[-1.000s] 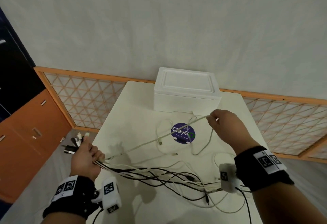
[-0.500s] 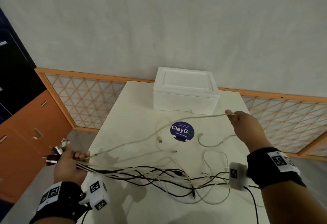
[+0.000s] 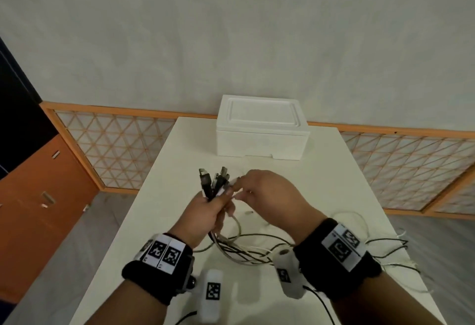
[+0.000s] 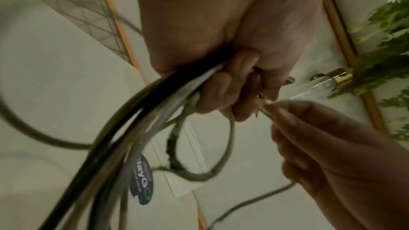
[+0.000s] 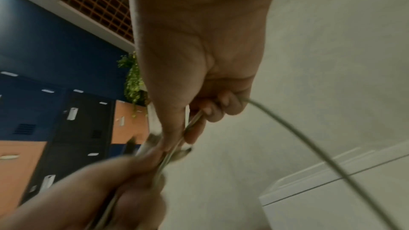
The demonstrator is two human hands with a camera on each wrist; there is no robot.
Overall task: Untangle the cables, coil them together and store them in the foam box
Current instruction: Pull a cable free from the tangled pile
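My left hand grips a bundle of black and white cables just below their plugs, which stick up above the fist. My right hand pinches the end of a white cable and holds it against that bundle. In the left wrist view the cable bundle runs out of the fist and a white cable loops beside it. In the right wrist view the white cable trails from the right hand's fingers. The rest of the cables hang and lie loose on the table. The white foam box stands shut at the table's far end.
The white table ends close on both sides. An orange lattice screen runs behind it, with orange cabinets to the left. Loose cable ends spread to the right near the table's edge.
Both hands have come together over the table's middle. The right hand brought the white cable's end across to the bundle in the left hand, which rose from the left edge.
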